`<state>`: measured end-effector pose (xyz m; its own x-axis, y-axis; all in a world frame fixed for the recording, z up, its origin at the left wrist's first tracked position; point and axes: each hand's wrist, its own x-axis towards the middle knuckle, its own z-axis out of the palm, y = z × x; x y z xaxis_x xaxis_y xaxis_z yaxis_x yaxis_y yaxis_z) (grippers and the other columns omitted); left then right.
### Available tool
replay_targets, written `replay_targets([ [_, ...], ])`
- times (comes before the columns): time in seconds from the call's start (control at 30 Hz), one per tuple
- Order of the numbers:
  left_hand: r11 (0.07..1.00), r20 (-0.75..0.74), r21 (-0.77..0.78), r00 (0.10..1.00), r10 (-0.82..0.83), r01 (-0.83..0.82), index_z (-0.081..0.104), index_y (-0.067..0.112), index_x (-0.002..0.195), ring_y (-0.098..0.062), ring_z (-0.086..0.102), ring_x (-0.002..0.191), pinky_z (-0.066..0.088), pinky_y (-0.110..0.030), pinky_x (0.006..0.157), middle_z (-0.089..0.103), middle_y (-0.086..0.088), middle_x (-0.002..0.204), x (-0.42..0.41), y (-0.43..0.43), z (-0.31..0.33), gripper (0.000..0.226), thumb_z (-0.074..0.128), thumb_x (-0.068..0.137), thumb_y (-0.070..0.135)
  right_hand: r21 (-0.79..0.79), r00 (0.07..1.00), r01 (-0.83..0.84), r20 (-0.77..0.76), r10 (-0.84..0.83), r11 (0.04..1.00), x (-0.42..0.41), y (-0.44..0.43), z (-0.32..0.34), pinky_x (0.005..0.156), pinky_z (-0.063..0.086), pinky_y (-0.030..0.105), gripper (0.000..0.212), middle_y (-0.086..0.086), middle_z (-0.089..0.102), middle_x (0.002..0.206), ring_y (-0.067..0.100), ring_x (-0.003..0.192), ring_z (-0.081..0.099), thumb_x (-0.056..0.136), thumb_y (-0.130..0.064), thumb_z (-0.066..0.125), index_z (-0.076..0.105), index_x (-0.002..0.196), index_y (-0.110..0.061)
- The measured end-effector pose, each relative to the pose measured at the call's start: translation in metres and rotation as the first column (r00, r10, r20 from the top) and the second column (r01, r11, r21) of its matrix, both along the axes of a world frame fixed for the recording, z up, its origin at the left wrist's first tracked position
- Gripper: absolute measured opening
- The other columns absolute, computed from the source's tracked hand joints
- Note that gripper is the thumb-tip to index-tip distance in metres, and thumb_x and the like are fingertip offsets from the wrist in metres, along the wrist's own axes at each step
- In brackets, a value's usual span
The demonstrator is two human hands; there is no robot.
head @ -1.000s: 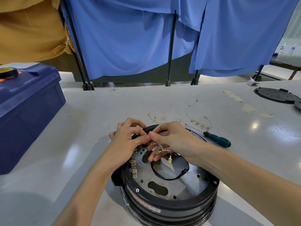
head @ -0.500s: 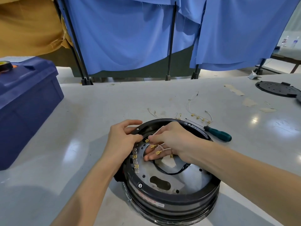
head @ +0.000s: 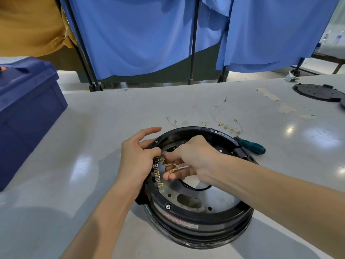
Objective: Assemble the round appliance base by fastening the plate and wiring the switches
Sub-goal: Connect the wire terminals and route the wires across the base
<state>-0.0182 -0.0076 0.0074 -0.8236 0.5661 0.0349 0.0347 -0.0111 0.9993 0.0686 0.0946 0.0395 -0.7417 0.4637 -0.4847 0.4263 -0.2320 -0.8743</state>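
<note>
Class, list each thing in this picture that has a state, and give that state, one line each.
Round black appliance base, open side up.
Left hand, grips the base's rim.
Right hand, pinches a thin white wire with brass terminals.
Green-handled screwdriver, lying unheld behind the base.
Loose white wires, lying unconnected beyond the base.
Dark blue plastic box, lid closed.

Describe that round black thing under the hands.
The round base is a black ring, plastic by its look, lying flat on the grey table. Inside sits a grey metal plate with holes and a row of brass terminals. The left hand holds its rim; the right hand holds white wires over it.
</note>
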Motion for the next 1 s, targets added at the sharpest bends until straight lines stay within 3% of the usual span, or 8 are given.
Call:
replay_targets([
  [0.13,1.000,0.006,0.010,1.000,0.017,-0.017,0.071,0.034,0.104,-0.022,0.074,0.076,0.060,-0.039,0.069,0.077,-0.001,0.085,0.001,0.000,-0.002,0.046,0.068,0.081,-0.006,-0.034,1.000,0.005,-0.008,-0.005,0.999,0.000,-0.004,-0.005,0.039,0.055,0.028,0.007,0.025,0.061,0.065,0.030,0.037,0.061,0.092,0.010,0.055,0.060,0.088,0.013],
  [0.27,1.000,0.006,0.016,1.000,0.026,-0.027,0.072,0.033,0.104,-0.021,0.074,0.078,0.061,-0.039,0.069,0.077,0.001,0.085,0.002,-0.001,-0.003,0.036,0.072,0.083,0.004,-0.070,0.999,0.029,-0.021,-0.031,0.997,-0.002,-0.006,-0.011,0.035,0.052,0.026,0.018,0.026,0.061,0.076,0.029,0.034,0.059,0.096,0.010,0.046,0.054,0.109,0.017],
  [0.47,0.999,0.010,0.010,0.999,0.044,-0.044,0.073,0.027,0.101,-0.023,0.073,0.074,0.060,-0.032,0.059,0.077,0.001,0.085,0.001,0.000,-0.003,0.032,0.071,0.083,0.000,-0.061,0.997,0.066,-0.046,-0.069,0.996,-0.003,-0.007,-0.015,0.034,0.050,0.026,0.026,0.031,0.062,0.087,0.029,0.036,0.059,0.091,0.011,0.054,0.051,0.117,0.012],
  [0.8,0.999,0.029,0.012,0.998,0.049,-0.050,0.075,0.023,0.095,-0.021,0.073,0.074,0.060,-0.029,0.064,0.077,0.001,0.086,-0.001,0.001,-0.006,0.028,0.071,0.081,-0.001,-0.059,0.997,0.058,-0.052,-0.061,0.997,-0.001,-0.008,-0.015,0.034,0.050,0.025,0.022,0.027,0.059,0.087,0.027,0.035,0.059,0.092,0.011,0.053,0.052,0.113,0.014],
  [1.0,0.998,0.018,-0.006,0.998,0.055,-0.055,0.075,0.025,0.094,-0.023,0.073,0.077,0.061,-0.035,0.070,0.077,0.002,0.087,-0.001,0.001,-0.006,0.028,0.072,0.081,0.001,-0.058,0.998,0.053,-0.041,-0.056,0.997,-0.002,-0.007,-0.015,0.034,0.050,0.024,0.024,0.024,0.061,0.087,0.026,0.035,0.059,0.095,0.008,0.050,0.050,0.118,0.011],
])
